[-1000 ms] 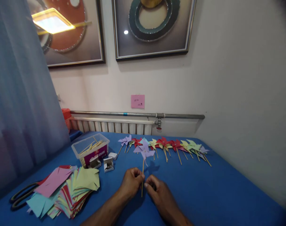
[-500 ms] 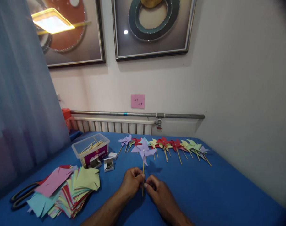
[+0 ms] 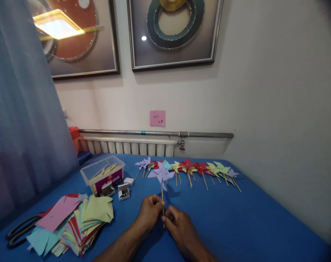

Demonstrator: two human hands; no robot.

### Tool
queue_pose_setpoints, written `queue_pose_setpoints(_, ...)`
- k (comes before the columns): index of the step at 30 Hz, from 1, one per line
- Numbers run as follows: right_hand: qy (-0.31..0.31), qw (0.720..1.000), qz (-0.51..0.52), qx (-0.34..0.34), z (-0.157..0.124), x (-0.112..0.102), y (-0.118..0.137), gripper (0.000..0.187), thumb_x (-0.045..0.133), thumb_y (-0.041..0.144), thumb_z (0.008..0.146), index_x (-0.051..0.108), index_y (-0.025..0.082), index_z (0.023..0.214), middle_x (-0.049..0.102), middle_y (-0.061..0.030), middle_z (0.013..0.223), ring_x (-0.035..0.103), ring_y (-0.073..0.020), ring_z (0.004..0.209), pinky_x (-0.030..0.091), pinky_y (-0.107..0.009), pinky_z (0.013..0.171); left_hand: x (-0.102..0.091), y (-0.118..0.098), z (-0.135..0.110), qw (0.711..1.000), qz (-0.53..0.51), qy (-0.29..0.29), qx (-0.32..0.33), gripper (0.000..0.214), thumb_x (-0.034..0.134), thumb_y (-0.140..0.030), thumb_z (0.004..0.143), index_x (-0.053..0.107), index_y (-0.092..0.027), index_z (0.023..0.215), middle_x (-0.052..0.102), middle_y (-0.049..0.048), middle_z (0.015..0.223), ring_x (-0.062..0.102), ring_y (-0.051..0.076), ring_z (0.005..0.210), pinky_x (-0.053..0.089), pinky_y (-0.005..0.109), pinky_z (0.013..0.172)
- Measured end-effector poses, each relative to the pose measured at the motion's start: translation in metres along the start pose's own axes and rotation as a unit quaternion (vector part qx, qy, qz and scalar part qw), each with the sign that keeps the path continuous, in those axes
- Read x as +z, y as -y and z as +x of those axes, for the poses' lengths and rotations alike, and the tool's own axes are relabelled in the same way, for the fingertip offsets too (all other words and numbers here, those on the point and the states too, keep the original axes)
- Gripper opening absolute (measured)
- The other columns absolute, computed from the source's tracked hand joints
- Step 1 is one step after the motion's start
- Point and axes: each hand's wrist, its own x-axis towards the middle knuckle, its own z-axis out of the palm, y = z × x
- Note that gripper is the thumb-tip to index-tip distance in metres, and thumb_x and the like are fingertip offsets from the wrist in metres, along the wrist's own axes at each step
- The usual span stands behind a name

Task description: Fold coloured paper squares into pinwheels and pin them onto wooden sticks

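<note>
My left hand (image 3: pixel 150 210) and my right hand (image 3: pixel 175 222) are both pinched on the thin wooden stick of a purple paper pinwheel (image 3: pixel 160 175), which stands upright over the blue table (image 3: pixel 236 218). The fingertips of the two hands meet at the stick, near its lower end. Behind the pinwheel lies a row of finished pinwheels (image 3: pixel 192 168) in purple, red, yellow and green, their sticks pointing toward me.
A stack of cut coloured paper squares (image 3: pixel 75 222) lies at the left, with black scissors (image 3: pixel 18 233) beside it. A clear plastic box of sticks (image 3: pixel 104 173) and two small open pin boxes (image 3: pixel 124 191) stand behind the stack. A radiator and pipe run along the wall.
The pinwheel has moved slightly down and left in view, and both hands have drawn closer together on its stick. The view has shifted a little.
</note>
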Motion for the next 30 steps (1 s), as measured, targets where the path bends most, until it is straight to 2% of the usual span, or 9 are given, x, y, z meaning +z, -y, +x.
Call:
queue_pose_setpoints(5, -0.015, 0.999, -0.034, 0.016, -0.0010, 0.0025, 0.0015, 0.019, 0.058, 0.032, 0.090, 0.061, 0.022, 0.074, 0.069, -0.0007, 0.069, 0.062, -0.0177, 0.067, 0.036, -0.028, 0.062, -0.0017, 0.0038, 0.0030, 0.999, -0.020, -0.003, -0.032, 0.034, 0.074, -0.046, 0.065, 0.051, -0.022, 0.065, 0.052, -0.0044, 0.041, 0.045, 0.012, 0.034, 0.030, 0.023, 0.038)
queue_pose_setpoints(11, -0.015, 0.997, -0.070, 0.012, -0.0018, 0.0039, 0.0054, 0.020, 0.059, 0.032, 0.093, 0.066, 0.022, 0.077, 0.070, -0.0007, 0.067, 0.062, -0.0167, 0.065, 0.035, -0.027, 0.061, -0.0041, 0.0054, 0.0019, 0.998, -0.052, -0.003, -0.024, 0.041, 0.078, -0.053, 0.061, 0.052, -0.022, 0.065, 0.054, -0.0043, 0.042, 0.047, 0.012, 0.035, 0.033, 0.023, 0.038)
queue_pose_setpoints(19, -0.029, 0.996, -0.077, 0.035, -0.0025, 0.0058, 0.0044, 0.011, 0.061, 0.024, 0.090, 0.066, 0.021, 0.081, 0.072, -0.0001, 0.071, 0.063, -0.0157, 0.066, 0.035, -0.026, 0.062, -0.0052, 0.0039, 0.0000, 0.999, -0.042, -0.020, -0.012, 0.042, 0.076, -0.057, 0.059, 0.053, -0.021, 0.064, 0.055, -0.0036, 0.040, 0.044, 0.010, 0.034, 0.032, 0.022, 0.040)
queue_pose_setpoints(30, -0.027, 0.993, -0.108, 0.043, -0.0040, 0.0044, 0.0091, 0.011, 0.060, 0.020, 0.089, 0.069, 0.021, 0.082, 0.074, -0.0013, 0.073, 0.064, -0.0155, 0.067, 0.034, -0.025, 0.062, -0.0045, 0.0051, -0.0001, 0.999, -0.028, -0.023, -0.008, 0.043, 0.075, -0.058, 0.059, 0.054, -0.021, 0.064, 0.055, -0.0031, 0.041, 0.044, 0.011, 0.035, 0.031, 0.023, 0.041)
